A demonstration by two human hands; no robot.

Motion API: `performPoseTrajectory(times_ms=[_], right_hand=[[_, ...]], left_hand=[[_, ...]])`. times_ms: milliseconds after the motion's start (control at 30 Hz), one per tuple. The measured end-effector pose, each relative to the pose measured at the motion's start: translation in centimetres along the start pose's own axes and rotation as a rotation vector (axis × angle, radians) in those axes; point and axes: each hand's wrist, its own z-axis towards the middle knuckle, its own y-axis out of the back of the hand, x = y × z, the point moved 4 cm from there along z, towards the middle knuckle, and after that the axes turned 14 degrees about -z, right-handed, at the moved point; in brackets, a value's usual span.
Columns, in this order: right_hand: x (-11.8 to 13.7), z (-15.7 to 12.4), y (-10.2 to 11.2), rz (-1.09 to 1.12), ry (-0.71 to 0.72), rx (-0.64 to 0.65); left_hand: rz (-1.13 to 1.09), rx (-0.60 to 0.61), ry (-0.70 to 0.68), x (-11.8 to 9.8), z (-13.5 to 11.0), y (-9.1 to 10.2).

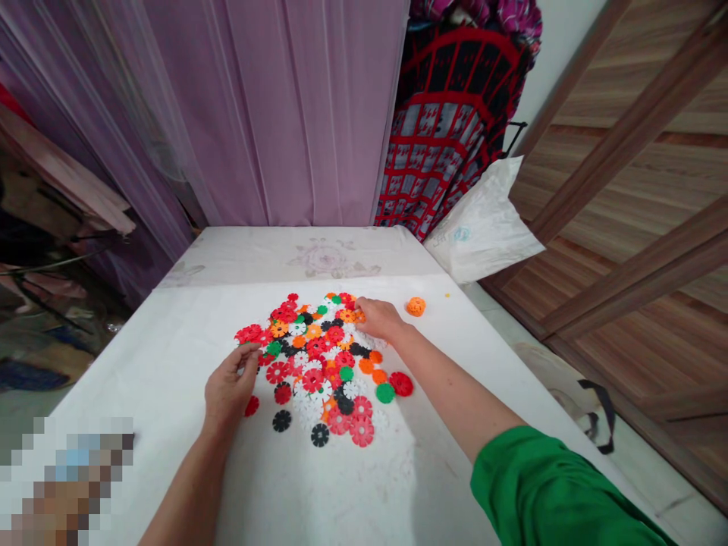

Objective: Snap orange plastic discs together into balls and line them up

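Observation:
A pile of flat plastic snowflake discs (318, 356) in red, orange, white, black and green lies spread on a white table (171, 364). My left hand (230, 387) rests at the pile's left edge, fingers curled and pinched on a white disc. My right hand (378, 318) reaches to the pile's far right side, fingers closed on an orange disc. A small orange ball of joined discs (415, 306) sits alone just right of my right hand.
Purple curtains (273, 114) hang behind the table. A red and black patterned cloth (449, 136) and a white plastic bag (483, 224) stand at the back right. Wooden panels (637, 189) lean on the right. Clutter fills the left side.

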Motion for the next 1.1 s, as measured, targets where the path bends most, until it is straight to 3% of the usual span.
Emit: performPoseTrajectory(times_ms=[167,433,600,833,1100], right_hand=[[-1.1,-0.7,0.2,0.058,-0.027,-0.029],[-5.7,-3.0,0.0,0.272,-0.161,-0.086],[-7.3,-5.1,-0.1,0.348,-0.173,-0.114],[-7.2,-7.4,-0.3,0.279,-0.156,-0.080],[-6.0,-7.9,-0.1,0.185,-0.117,-0.040]], left_hand=[[-0.046,0.009,0.014,0.3,0.0,-0.2],[-0.025,-0.014,0.003,0.1,0.0,-0.1],[-0.001,-0.013,0.008,0.6,0.1,-0.1],[-0.038,-0.001,0.024,1.0,0.2,-0.2],[-0.034,-0.014,0.013,0.5,0.1,-0.1]])
